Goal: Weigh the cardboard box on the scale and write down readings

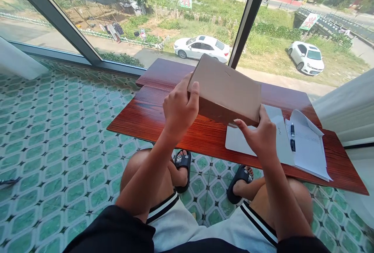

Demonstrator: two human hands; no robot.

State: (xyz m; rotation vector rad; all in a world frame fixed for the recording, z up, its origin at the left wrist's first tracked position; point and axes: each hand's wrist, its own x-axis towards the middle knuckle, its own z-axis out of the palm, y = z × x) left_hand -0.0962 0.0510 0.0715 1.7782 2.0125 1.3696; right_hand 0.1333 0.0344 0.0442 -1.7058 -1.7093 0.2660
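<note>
A plain brown cardboard box (226, 85) is held up in front of me over the table, tilted so its right end sits lower. My left hand (181, 103) grips its left end, thumb lying on the near edge and the other fingers hidden behind. Around the lower right corner closes my right hand (261, 132), with the thumb under the near side and most fingers out of sight. Both hands are shut on the box. Below and right of it, a white folder or notebook (269, 144) lies on the reddish-brown wooden table (146, 108).
On the table's right side is a stack of written paper sheets (309, 147) with a curled top page and a dark pen (292, 138) on it. Large windows (242, 19) stand behind the table, with a white curtain (347, 97) at right. Green patterned tiles (73, 159) cover the floor.
</note>
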